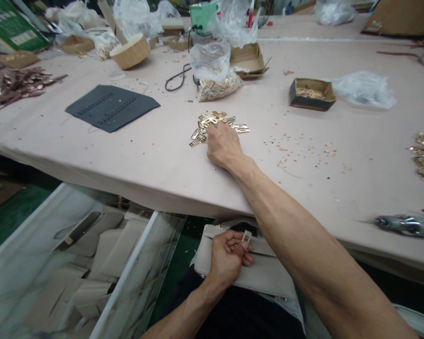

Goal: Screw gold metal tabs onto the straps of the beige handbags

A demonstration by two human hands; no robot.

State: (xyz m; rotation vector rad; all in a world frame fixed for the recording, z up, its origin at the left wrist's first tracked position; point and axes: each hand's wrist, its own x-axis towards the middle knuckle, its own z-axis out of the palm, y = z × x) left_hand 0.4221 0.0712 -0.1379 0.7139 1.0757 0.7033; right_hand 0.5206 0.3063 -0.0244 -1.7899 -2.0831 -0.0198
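In my lap lies a cream handbag [261, 275], partly covered by my forearms. Over it, my left hand [228, 256] pinches a small gold metal plate [246, 236] with a rectangular slot. My right hand [223, 143] reaches onto the table, fingers curled down at a pile of similar gold plates [201, 134]. Its fingertips are hidden behind the hand, so whether they hold a plate does not show.
An electric screwdriver [406, 225] lies at the table's right edge. Tiny screws [304, 149] are scattered near a small dark box [313, 101]. A bag of metal parts [217, 87] and a dark grey sheet [111, 107] lie further back. Below left, a crate [150, 235] holds several cream bags.
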